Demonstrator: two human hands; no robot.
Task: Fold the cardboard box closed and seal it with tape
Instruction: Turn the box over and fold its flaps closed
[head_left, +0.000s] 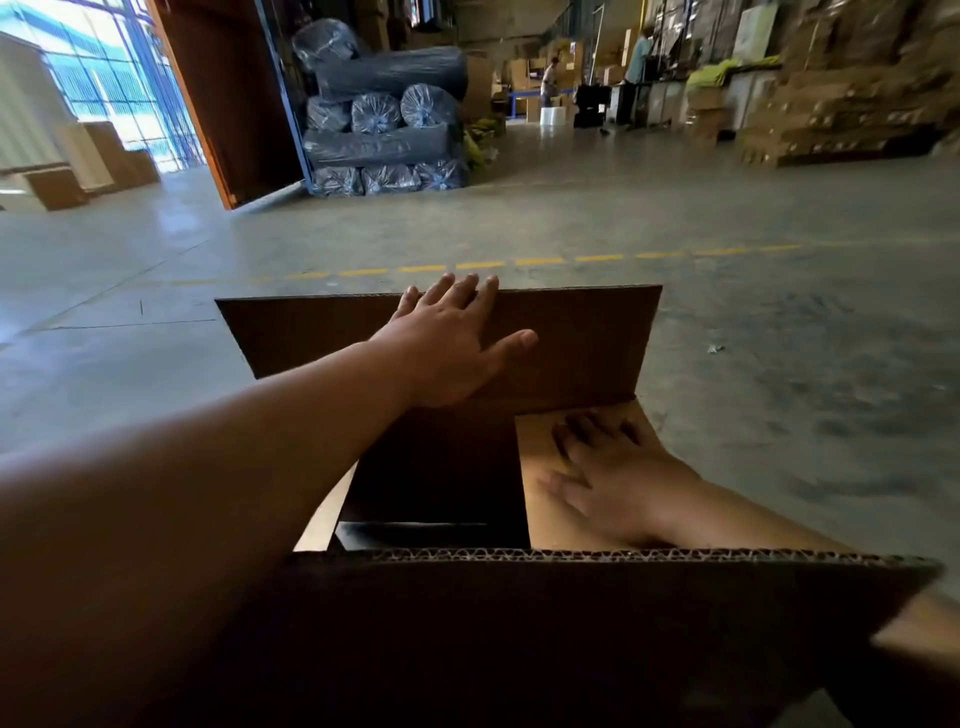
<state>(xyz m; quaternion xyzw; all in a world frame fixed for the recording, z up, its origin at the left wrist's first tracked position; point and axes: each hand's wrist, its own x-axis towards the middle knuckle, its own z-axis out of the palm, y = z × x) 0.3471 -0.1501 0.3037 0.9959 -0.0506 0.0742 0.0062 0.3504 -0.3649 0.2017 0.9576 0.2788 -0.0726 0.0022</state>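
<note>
At far flap (571, 332) edge — left hand (447, 348), fingers straight

No text, label, brand, number or sign can be read anywhere in the head view. The cardboard box (571, 332) shows plain brown faces with no printing. The stacked cartons (841, 93) at the far right are too blurred to show any lettering, and the wrapped rolls (384, 109) by the orange door carry no legible marks. The only marking on the floor is a dashed yellow line (519, 262), which holds no characters.
</note>
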